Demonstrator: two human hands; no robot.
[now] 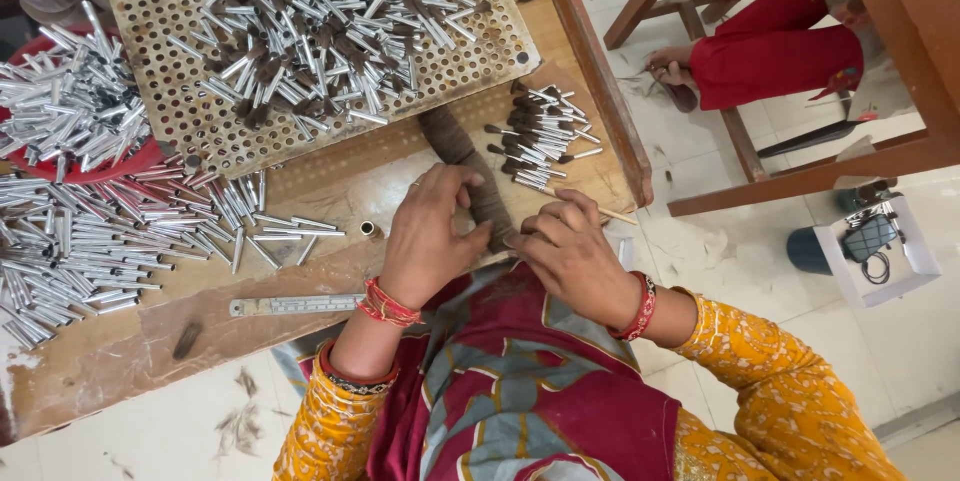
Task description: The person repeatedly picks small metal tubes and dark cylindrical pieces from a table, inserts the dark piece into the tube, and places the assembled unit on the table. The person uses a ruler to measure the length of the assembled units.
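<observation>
Brown bristle strip (470, 176), a long dark band of hair tufts, lies slantwise on the desk (130, 341), running from near the perforated tray (180, 1) down to the two hands. The left hand (430, 241) lies over its lower stretch with fingers curled onto it, pinning it down. The right hand (565, 251) meets its near end with fingertips pinched together, the grip clenched on what seems a small tuft; a thin wooden stick (612, 213) juts out just past this hand.

To do this well, I judge it best to press the strip flat with the left hand and pinch off only a small, even tuft, so the rest stays aligned.

Finished small brushes (540, 136) sit just beside the strip, close enough to be knocked. Loose silver tubes (90, 241) crowd the desk's left side, more heaped on the tray. A metal ruler (295, 305) lies at the near edge. Another person in red (770, 46) sits well apart.
</observation>
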